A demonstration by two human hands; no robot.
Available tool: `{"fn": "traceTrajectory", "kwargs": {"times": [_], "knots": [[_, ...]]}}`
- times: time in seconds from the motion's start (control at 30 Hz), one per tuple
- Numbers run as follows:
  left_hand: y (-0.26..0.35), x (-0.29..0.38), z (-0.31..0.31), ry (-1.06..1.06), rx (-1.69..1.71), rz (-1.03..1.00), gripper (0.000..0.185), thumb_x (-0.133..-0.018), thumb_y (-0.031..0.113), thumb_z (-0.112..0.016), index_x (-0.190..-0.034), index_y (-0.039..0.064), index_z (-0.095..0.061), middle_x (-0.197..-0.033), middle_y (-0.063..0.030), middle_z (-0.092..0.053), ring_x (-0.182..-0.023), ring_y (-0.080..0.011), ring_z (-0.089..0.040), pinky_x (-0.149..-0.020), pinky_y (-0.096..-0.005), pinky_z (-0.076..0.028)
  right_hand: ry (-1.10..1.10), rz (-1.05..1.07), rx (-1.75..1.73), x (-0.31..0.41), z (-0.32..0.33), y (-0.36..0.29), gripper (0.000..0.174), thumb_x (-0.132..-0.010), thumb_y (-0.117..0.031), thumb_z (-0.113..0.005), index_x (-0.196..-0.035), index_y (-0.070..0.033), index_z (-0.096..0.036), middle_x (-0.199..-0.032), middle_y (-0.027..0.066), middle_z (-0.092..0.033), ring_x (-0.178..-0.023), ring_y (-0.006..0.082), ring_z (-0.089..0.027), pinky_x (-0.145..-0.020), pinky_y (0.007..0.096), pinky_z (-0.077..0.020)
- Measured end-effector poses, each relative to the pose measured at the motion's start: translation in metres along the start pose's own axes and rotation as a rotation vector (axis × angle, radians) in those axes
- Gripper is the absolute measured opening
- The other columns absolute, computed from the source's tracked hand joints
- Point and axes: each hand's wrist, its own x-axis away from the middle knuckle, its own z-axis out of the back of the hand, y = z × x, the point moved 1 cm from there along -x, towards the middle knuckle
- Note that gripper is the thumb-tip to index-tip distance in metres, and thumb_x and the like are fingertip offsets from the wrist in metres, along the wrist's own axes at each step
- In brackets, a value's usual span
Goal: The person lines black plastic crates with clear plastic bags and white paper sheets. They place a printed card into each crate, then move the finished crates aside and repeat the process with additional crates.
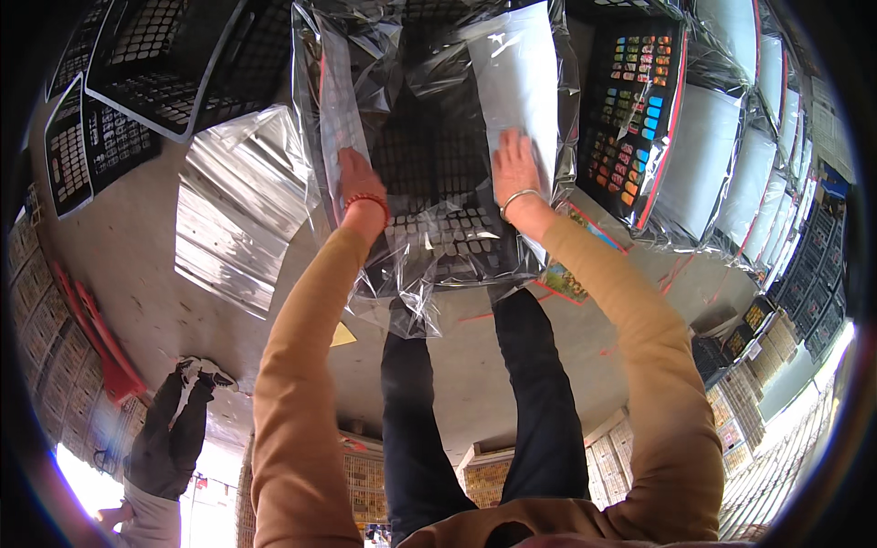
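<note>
Before me stands a black plastic crate (438, 157) with a grid of holes in its walls and base. A clear plastic liner (418, 267) covers its inside and hangs over the near rim. White paper sheets (515, 75) line its right side. Another paper sheet (340, 103) lies along the left side, a red edge beside it. My left hand (361, 179), with a red beaded bracelet at the wrist, rests against the left sheet. My right hand (516, 168), a metal bangle at its wrist, lies flat on the right sheet. Neither hand grips anything.
Crates with liners and paper (706, 151) stand in rows at right. Bare black crates (151, 68) are at upper left. A stack of clear plastic film (236, 212) lies on the floor (329, 377). A printed card (565, 284) sits by my crate. A person (168, 438) stands at lower left.
</note>
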Motion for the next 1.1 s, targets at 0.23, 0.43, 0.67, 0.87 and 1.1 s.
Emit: {"fn": "traceTrajectory", "kwargs": {"times": [0.23, 0.43, 0.67, 0.87, 1.1], "knots": [[-0.021, -0.018, 0.011, -0.044, -0.248, 0.052, 0.036, -0.091, 0.018, -0.041, -0.120, 0.007, -0.058, -0.133, -0.0169, -0.046, -0.130, -0.0363, -0.032, -0.106, -0.0574, -0.016, -0.119, -0.067, 0.086, -0.035, 0.028, 0.043, 0.051, -0.091, -0.027, -0.040, -0.138, -0.008, -0.040, -0.147, 0.0167, -0.029, -0.137, 0.0370, -0.019, -0.109, 0.0552, -0.0118], [-0.039, -0.112, 0.030, 0.561, 0.119, 0.187, 0.036, -0.089, 0.021, -0.045, -0.120, 0.011, -0.060, -0.135, -0.0156, -0.045, -0.130, -0.0364, -0.033, -0.105, -0.0560, -0.019, 0.326, -0.200, -0.028, -0.086, 0.045, 0.069, 0.045, -0.091, -0.022, -0.039, -0.134, -0.013, -0.044, -0.148, 0.0121, -0.027, -0.139, 0.0329, -0.015, -0.110, 0.0527, -0.0090], [-0.054, -0.133, 0.011, 0.295, 0.162, 0.130, 0.031, -0.087, 0.025, -0.051, -0.112, 0.012, -0.062, -0.117, -0.0144, -0.056, -0.121, -0.0323, -0.045, -0.098, -0.0486, -0.033, 0.273, -0.143, 0.167, -0.098, 0.033, 0.066, 0.050, -0.085, -0.030, -0.052, -0.130, -0.010, -0.048, -0.143, 0.0168, -0.034, -0.136, 0.0342, -0.021, -0.109, 0.0520, -0.0085], [0.044, 0.023, -0.018, -0.258, 0.884, -0.507, 0.051, -0.074, 0.028, -0.063, -0.121, 0.011, -0.055, -0.114, -0.0203, -0.058, -0.102, -0.0348, -0.059, -0.087, -0.0428, -0.048, -0.281, 0.328, -0.123, 0.024, 0.000, -0.024, 0.047, -0.087, -0.034, -0.046, -0.129, -0.014, -0.052, -0.137, 0.0202, -0.041, -0.129, 0.0421, -0.030, -0.103, 0.0587, -0.0142], [0.086, -0.023, -0.085, -0.390, 0.902, -0.344, 0.022, -0.068, 0.014, -0.067, -0.088, 0.003, -0.069, -0.090, -0.0214, -0.066, -0.092, -0.0335, -0.064, -0.079, -0.0384, -0.053, -0.338, 0.405, -0.067, 0.024, -0.052, -0.043, 0.039, -0.080, -0.027, -0.060, -0.117, -0.015, -0.063, -0.129, 0.0102, -0.052, -0.124, 0.0324, -0.038, -0.098, 0.0492, -0.0251]]}}
